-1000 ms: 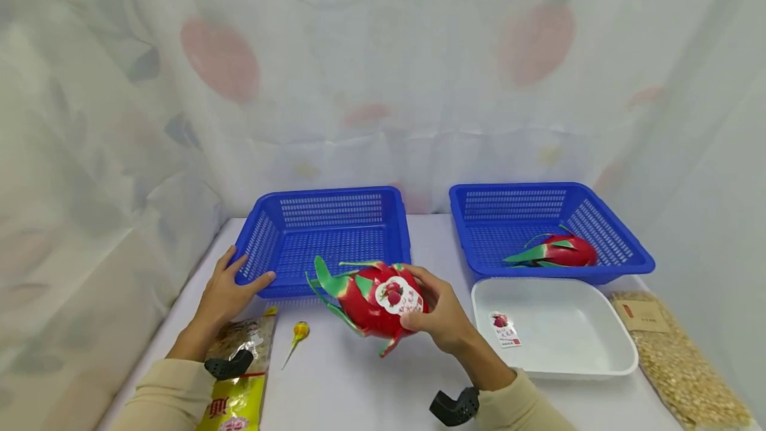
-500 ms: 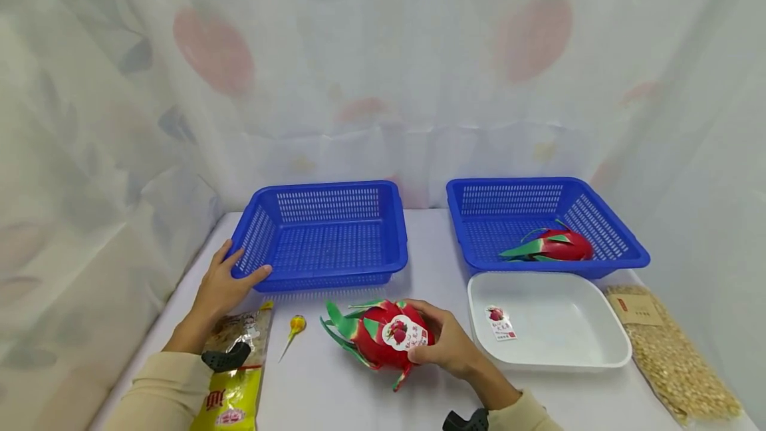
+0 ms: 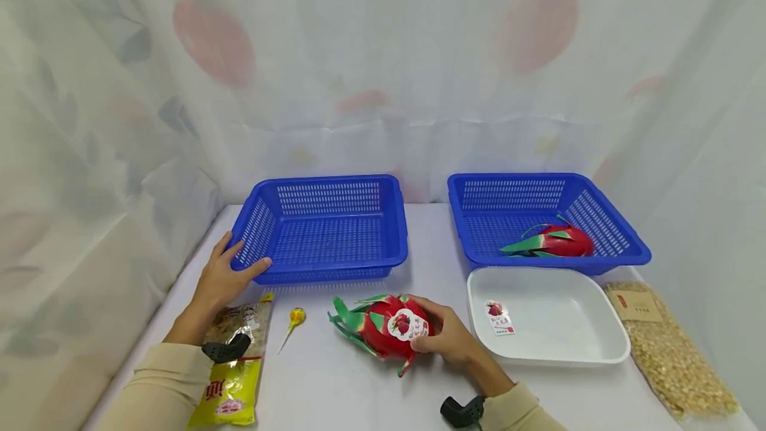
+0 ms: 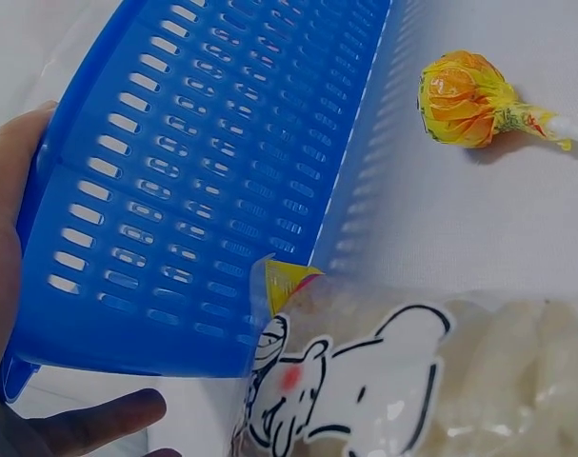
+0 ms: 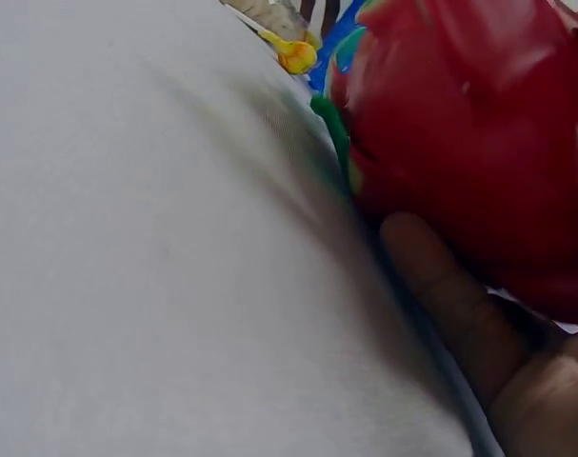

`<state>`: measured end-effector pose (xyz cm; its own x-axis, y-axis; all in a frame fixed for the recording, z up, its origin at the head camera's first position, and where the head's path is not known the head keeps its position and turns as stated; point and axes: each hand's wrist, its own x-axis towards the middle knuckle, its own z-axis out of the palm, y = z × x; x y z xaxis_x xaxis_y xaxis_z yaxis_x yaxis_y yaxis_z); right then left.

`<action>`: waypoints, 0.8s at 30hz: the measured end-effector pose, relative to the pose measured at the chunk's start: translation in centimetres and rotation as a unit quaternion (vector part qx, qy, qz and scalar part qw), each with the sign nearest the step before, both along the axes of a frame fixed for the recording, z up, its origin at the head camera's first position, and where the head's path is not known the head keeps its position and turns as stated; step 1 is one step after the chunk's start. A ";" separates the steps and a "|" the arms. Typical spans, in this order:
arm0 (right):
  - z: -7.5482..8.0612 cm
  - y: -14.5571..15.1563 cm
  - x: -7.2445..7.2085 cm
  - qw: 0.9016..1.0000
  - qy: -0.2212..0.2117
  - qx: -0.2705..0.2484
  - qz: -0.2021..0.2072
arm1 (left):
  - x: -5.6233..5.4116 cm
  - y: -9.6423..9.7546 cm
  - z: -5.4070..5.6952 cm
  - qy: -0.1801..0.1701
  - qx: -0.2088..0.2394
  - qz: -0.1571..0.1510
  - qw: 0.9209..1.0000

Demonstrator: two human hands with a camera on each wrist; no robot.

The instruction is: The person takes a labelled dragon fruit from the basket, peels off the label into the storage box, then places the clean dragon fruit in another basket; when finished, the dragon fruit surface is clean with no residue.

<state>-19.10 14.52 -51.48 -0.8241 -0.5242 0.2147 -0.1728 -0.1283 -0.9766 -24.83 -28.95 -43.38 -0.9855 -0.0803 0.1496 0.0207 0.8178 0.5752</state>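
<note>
My right hand [image 3: 447,336] grips a red dragon fruit [image 3: 378,326] by its right end, thumb beside its white sticker. The fruit's green leaves point left, and it sits low over the table in front of the left basket. In the right wrist view, the thumb presses the red skin of the dragon fruit [image 5: 469,133] close above the white cloth. My left hand [image 3: 223,278] holds the near left corner of a blue basket [image 3: 335,273], thumb at the front rim, fingers along the left side. The basket's slotted wall [image 4: 165,209] shows up close in the left wrist view.
A lollipop [image 3: 297,316] and a snack bag [image 3: 233,378] lie near my left forearm. At right stand a second blue basket [image 3: 497,181] with another dragon fruit [image 3: 565,242] inside, a white tray [image 3: 562,318] with a sticker, and a bag of grains [image 3: 670,351].
My right hand has lowered the dragon fruit from in front of the basket's rim toward the table. My left hand keeps its hold on the basket corner. The head view has shifted slightly.
</note>
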 end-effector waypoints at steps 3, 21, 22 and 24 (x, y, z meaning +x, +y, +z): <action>-0.1 0.0 -0.1 1.000 0.010 -0.019 0.005 | -0.2 -0.2 0.2 0.006 0.001 -0.003 1.000; -0.5 -0.2 0.2 0.998 0.002 -0.063 0.023 | 1.4 1.6 4.6 0.062 0.007 0.020 0.998; -0.5 -0.1 0.2 0.998 0.005 -0.059 0.022 | 1.7 1.9 5.0 0.070 0.010 0.024 0.997; -0.5 0.0 0.2 0.999 0.006 -0.051 0.020 | 2.2 2.6 5.6 0.087 0.016 0.026 0.996</action>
<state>-18.89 14.57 -51.98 -0.8000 -0.5314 0.2786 -0.1781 -0.2331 -0.9560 -22.65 -26.38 -37.77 -0.9393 -0.1384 0.3139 0.0799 0.8017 0.5924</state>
